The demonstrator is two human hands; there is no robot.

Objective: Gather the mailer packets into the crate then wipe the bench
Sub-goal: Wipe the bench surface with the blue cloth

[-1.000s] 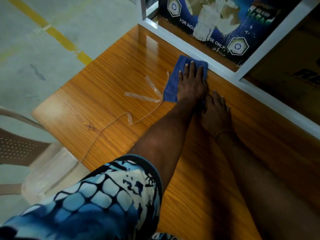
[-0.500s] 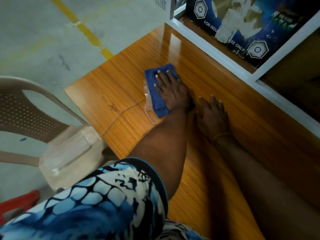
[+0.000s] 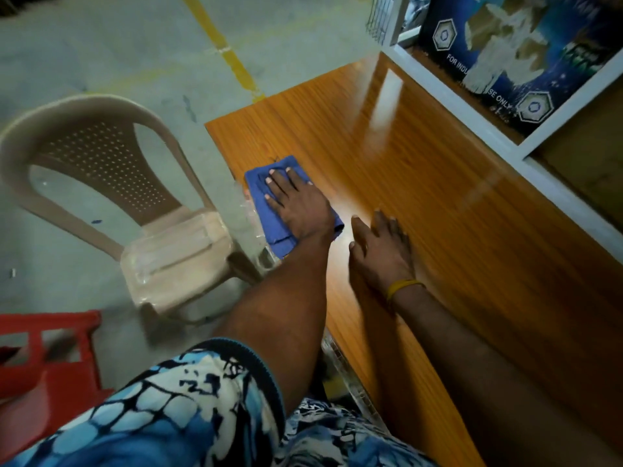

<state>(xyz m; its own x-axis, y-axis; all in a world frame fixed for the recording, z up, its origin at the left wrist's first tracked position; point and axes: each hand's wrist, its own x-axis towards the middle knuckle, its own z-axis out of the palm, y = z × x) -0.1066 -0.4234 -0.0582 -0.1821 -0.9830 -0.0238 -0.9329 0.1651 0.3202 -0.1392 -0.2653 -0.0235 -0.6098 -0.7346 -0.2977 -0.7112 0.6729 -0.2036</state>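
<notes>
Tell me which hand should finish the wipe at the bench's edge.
Left. The left hand already presses the blue cloth flat at the bench edge; the right hand rests bare on the wood.

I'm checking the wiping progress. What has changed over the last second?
The left hand swept the blue cloth from the shelf side across the bench to its outer edge, pushing the clear plastic strips over it. The right hand stayed flat on the bench.

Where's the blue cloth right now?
The blue cloth lies flat under the left hand at the left edge of the wooden bench, beside the beige plastic chair; the right hand rests nearby.
</notes>
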